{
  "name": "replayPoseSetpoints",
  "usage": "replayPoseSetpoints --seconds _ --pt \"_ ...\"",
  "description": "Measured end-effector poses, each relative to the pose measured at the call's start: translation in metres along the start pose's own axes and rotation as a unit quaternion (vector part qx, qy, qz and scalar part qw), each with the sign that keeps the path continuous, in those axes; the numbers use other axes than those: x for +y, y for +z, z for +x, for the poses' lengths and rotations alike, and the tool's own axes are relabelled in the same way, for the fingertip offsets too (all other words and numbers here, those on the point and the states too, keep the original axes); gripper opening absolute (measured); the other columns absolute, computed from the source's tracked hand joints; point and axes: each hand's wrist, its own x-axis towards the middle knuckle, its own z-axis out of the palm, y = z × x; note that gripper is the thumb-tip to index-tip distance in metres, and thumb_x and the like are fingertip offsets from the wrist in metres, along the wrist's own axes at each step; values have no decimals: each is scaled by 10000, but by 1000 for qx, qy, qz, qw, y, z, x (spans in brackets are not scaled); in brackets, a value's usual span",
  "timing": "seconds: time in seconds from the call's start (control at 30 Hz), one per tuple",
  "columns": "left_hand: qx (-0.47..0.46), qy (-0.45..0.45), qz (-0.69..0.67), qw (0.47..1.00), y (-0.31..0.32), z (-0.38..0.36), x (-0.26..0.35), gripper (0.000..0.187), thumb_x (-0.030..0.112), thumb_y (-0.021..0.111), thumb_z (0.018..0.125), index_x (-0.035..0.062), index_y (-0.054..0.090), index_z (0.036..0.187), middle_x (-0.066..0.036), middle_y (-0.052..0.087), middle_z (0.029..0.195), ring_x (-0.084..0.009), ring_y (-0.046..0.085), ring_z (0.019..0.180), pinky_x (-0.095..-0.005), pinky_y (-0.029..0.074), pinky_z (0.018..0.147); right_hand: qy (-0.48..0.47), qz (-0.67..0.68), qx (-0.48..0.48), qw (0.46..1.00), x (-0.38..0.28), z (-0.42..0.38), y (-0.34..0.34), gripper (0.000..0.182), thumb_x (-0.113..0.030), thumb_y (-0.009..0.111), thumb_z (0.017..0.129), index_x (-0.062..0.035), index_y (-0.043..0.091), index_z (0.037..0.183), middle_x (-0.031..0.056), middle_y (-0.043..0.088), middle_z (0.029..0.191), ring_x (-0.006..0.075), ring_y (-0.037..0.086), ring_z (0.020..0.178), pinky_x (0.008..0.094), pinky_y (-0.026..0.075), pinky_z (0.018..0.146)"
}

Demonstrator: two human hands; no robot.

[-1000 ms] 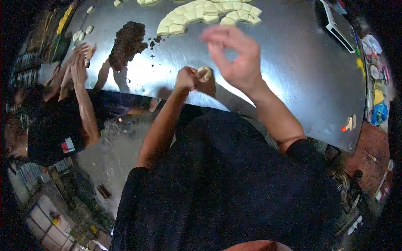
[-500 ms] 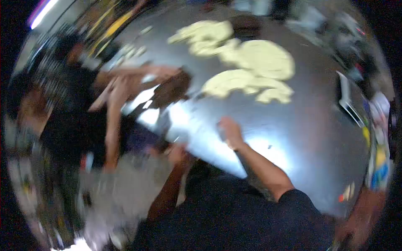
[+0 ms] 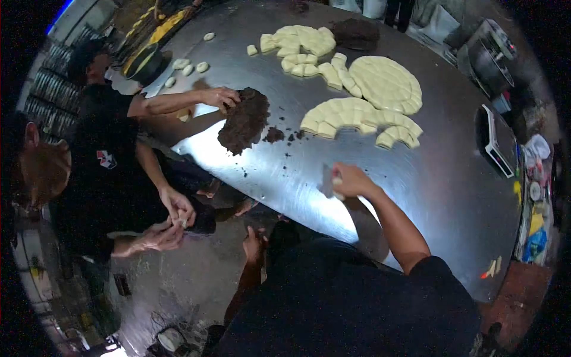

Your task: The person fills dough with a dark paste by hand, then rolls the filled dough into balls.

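My right hand (image 3: 355,181) is closed round the pale handle of a dough scraper (image 3: 326,181), its grey blade blurred just over the metal table (image 3: 297,196). By the table's near edge, low and off the tabletop, my left hand (image 3: 254,245) has its fingers partly bent and apart, with nothing visible in it. Beyond the scraper lie pale dough pieces cut in a curved band (image 3: 339,116). Behind them rests a large scored round of dough (image 3: 386,83), with more cut dough (image 3: 300,41) farther back. A dark brown crumbly mass (image 3: 245,122) sits to the left.
At my left, one co-worker's hand (image 3: 220,97) touches the brown mass; another's hands (image 3: 172,223) pinch a small pale piece. Small dough balls (image 3: 181,64) and a dark pan (image 3: 143,62) are at the far left. A scale-like device (image 3: 496,143) stands at the right edge.
The view has steadied from blur. My right hand with the scraper now appears a little farther right, and my left hand lower. A co-worker's arm reaches the brown mass more distinctly.
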Motion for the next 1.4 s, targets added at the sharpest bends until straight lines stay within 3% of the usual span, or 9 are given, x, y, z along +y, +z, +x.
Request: replayPoseSetpoints --seconds 0.1,0.2,0.4,0.6,0.8,1.0,1.13,1.3,1.4 --pt "-30 22 54 998 23 -8 37 578 504 386 984 -15 633 919 -27 520 605 -128 483 478 -278 420 485 -139 194 243 940 -52 80 -19 328 -247 661 819 -49 550 1056 81 600 866 195 596 757 329 484 667" --pt "-99 104 124 982 27 10 45 562 502 400 981 -13 623 942 -24 507 607 -130 477 475 -275 411 471 -131 602 169 770 -154 95 -74 411 -193 623 873 -16 478 1215 79 636 906 160 648 812 291 509 672" --pt "-112 79 97 986 28 -14 44 544 484 425 980 -34 589 998 -11 466 603 -122 492 498 -270 405 455 -211 60 301 928 -105 44 -35 248 -224 693 722 -72 650 913 101 648 872 300 624 811 393 502 729" --pt "-99 107 150 978 11 -25 7 443 401 485 980 -27 598 972 -8 474 604 -108 480 499 -257 385 452 181 -236 374 878 65 -12 -51 348 -136 607 735 -91 620 1079 166 580 1060 346 604 930 458 485 815" --pt "-170 70 190 964 95 -75 56 312 282 523 974 -14 621 966 -10 528 608 -99 485 494 -240 377 450 70 -91 411 905 140 -19 -32 231 -150 592 777 -87 617 998 176 612 899 368 607 768 472 484 689" --pt "-288 189 59 937 209 -99 92 272 179 536 961 0 624 1147 -90 652 941 -142 615 788 -256 520 682 22 615 246 749 12 -85 -4 217 -220 602 819 -43 527 717 -1 533 636 107 535 593 264 419 512" --pt "-354 298 18 886 256 -142 132 277 194 540 962 -19 641 1106 -77 652 952 -126 603 830 -271 520 710 -91 163 521 833 -59 -105 -57 230 -211 615 857 -33 530 740 56 531 630 116 544 599 305 404 499" --pt "-330 376 -68 863 287 -183 162 328 262 570 949 -41 668 870 -40 615 772 -101 543 658 -286 460 562 -101 220 610 754 -75 -112 -111 314 -224 628 853 -11 543 639 74 509 519 211 497 449 336 424 491" --pt "-137 362 7 922 276 -213 185 516 402 552 951 14 562 611 -11 518 587 -94 460 540 -309 362 471 -212 177 612 741 -113 -114 -93 381 -175 511 907 -11 465 566 8 449 511 79 413 484 272 330 442"
